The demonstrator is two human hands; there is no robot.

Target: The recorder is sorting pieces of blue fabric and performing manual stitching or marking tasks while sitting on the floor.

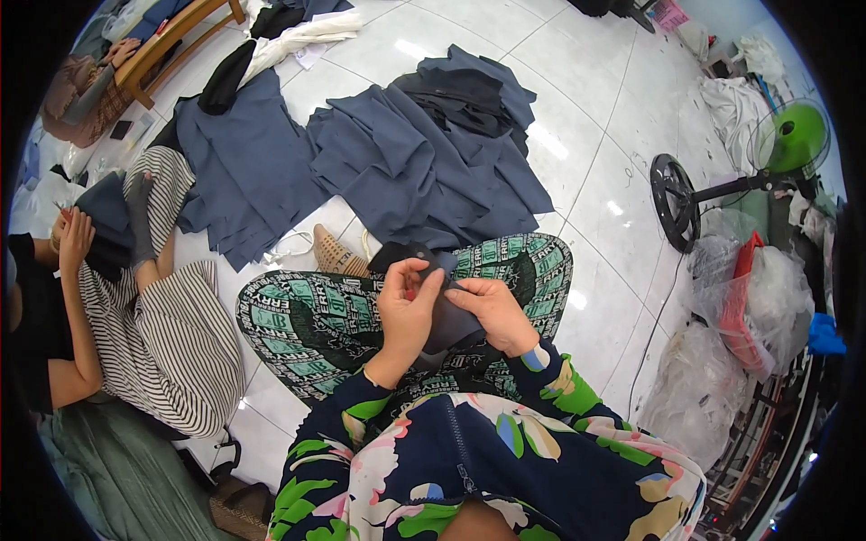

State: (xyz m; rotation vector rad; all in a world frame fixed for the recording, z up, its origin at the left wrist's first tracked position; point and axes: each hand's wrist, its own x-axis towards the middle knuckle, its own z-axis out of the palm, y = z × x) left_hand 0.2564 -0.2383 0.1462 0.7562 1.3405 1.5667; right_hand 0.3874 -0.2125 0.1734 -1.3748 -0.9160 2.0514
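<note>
Above my lap, both hands hold a dark grey piece of cloth that hangs between them. My left hand pinches its upper edge, with a small red thing showing by the palm; its kind is hidden by the fingers. My right hand grips the same cloth a little to the right, thumb and fingertips close to those of the left. More dark cloth lies just beyond the fingers. Patterned green and black trousers cover my spread knees.
Blue-grey fabric pieces lie heaped on the tiled floor ahead, beside another stack. A co-worker in striped trousers sits at left, another person near a wooden bench. A green fan and plastic bags stand right.
</note>
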